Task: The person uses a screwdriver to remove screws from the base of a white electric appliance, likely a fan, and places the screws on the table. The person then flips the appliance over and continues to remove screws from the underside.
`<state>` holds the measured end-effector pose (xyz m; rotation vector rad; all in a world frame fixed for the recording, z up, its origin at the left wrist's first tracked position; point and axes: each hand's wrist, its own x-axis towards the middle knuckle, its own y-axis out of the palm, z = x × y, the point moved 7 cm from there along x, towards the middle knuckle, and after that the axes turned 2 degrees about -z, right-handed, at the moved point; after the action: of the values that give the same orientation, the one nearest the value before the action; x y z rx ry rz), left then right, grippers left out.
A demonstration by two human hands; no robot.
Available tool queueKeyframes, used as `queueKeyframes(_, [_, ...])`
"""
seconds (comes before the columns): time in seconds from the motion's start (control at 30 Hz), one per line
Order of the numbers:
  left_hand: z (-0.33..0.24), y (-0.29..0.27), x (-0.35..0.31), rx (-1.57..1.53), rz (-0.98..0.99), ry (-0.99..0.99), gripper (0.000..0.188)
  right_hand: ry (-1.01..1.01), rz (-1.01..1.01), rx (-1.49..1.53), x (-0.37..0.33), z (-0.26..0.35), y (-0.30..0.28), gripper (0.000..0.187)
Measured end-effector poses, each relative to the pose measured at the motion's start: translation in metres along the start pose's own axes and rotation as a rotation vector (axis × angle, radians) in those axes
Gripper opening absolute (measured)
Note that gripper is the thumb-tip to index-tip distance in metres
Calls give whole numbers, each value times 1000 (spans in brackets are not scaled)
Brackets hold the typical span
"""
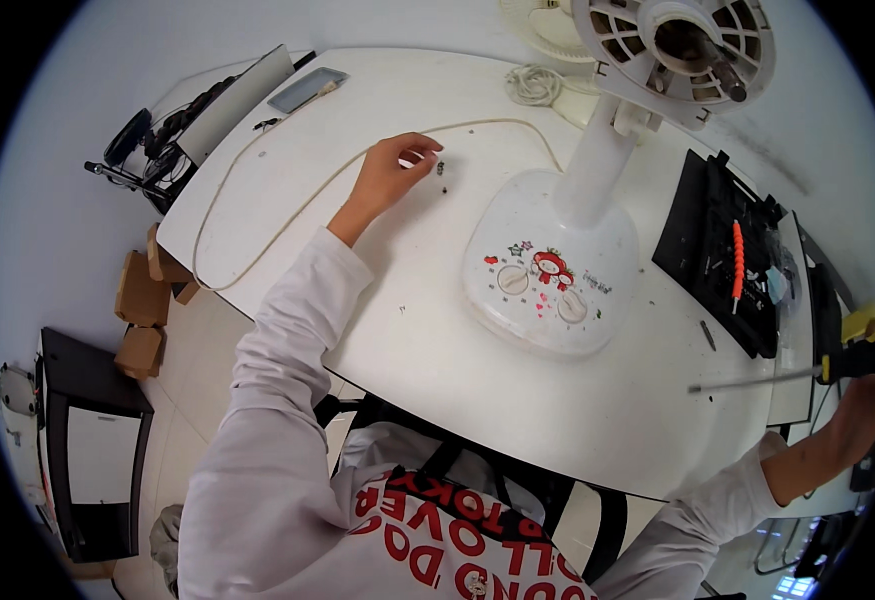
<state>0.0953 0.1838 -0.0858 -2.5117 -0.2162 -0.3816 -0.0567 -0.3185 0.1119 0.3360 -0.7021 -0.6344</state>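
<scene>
My left hand [389, 172] pinches over small dark screws [442, 166] on the white table [427, 350] — light, slippery, best taken by fingertips. My right hand [862, 385] is closed round the screwdriver [787, 375] handle — rigid, near the fan base [549, 275].
</scene>
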Motion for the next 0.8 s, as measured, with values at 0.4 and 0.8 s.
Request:
queueKeyframes(0.4, [-73, 67, -84, 177, 763, 256, 122, 943, 505, 565, -58, -164, 4, 36])
queueKeyframes(0.8, [-71, 69, -88, 45, 627, 438, 114, 329, 775, -610, -105, -194, 136, 90])
